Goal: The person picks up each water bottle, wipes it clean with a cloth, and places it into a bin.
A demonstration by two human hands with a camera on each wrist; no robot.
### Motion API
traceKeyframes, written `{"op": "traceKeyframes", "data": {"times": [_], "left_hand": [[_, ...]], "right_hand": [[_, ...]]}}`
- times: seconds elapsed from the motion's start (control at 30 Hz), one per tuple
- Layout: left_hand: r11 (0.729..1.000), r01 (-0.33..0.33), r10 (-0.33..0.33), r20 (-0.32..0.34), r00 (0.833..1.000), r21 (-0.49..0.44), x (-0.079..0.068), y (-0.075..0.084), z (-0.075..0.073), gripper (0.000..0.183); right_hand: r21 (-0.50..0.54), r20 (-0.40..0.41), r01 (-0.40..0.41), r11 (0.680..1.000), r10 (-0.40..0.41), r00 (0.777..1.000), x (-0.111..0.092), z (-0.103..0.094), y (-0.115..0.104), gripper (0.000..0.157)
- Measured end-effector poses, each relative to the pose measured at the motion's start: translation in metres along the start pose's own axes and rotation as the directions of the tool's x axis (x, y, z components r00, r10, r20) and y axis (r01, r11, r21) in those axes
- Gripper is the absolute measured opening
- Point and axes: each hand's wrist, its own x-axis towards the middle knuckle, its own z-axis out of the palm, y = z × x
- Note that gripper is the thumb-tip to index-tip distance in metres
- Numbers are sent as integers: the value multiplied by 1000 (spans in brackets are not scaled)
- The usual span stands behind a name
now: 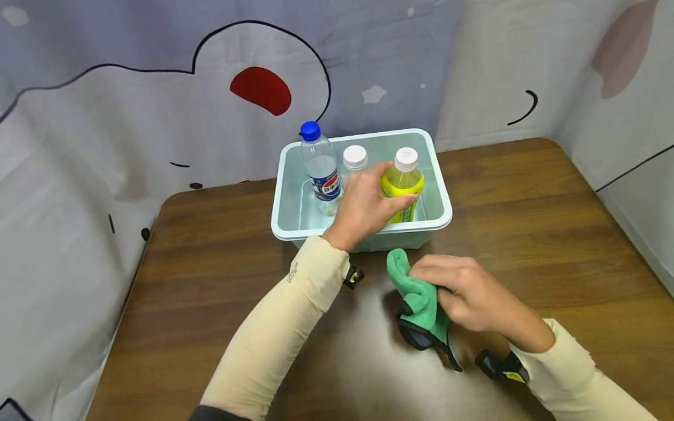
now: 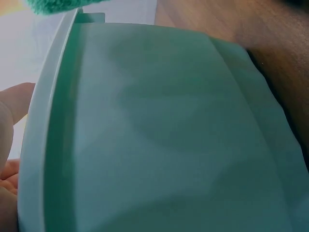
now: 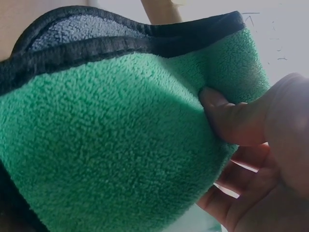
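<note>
My left hand (image 1: pixel 365 202) reaches over the front rim of a pale green plastic tub (image 1: pixel 286 233). Its thumb and fingers curl round a bottle with a yellow label (image 1: pixel 404 182) and a white cap. From the left wrist, the tub's outer wall (image 2: pixel 164 121) fills most of the picture and hides the bottle. In front of the tub, my right hand (image 1: pixel 474 292) pinches a green towelling cloth (image 1: pixel 421 295) with black edging. Up close in the right wrist view, the thumb (image 3: pixel 231 116) presses into the bunched cloth, whose other face is grey.
Also upright in the tub are a clear bottle with a blue cap and Pepsi label (image 1: pixel 322 175) and a white-capped bottle (image 1: pixel 355 158), partly behind my left hand. The tub stands on a brown wooden table (image 1: pixel 210 280). A patterned curtain (image 1: pixel 158 117) hangs behind it.
</note>
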Motion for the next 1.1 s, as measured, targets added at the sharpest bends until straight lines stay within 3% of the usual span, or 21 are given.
{"op": "traceKeyframes", "data": {"times": [0.23,0.43,0.6,0.77,0.83,0.9,0.97,1.1], "left_hand": [[998,56,-56,62,997,-7,0,0,0,63],[996,79,-80,58,995,32,1,-1,-1,64],[996,76,-80,66,995,47,0,0,0,69],[998,56,-57,48,997,32,-3,-1,-1,79],[999,40,-41,42,998,13,-5,-1,-1,81],[1000,28,-28,34,999,-5,-5,0,-2,84],[1000,20,-20,27,999,-15,-5,1,-3,87],[1000,7,-7,3,1000,-21,-6,1,-5,93]], "right_hand": [[-79,-10,43,996,-44,999,3,4,-2,55],[-177,22,58,982,-55,998,6,13,-3,55],[-218,59,35,975,-22,998,5,27,-5,49],[-241,101,-23,970,49,994,2,47,-8,33],[-265,137,-48,963,87,987,0,56,-9,35],[-294,203,-65,953,129,971,-2,63,-10,40],[-334,295,-78,939,183,938,-4,70,-11,50],[-377,486,-109,920,297,822,-9,79,-13,67]]}}
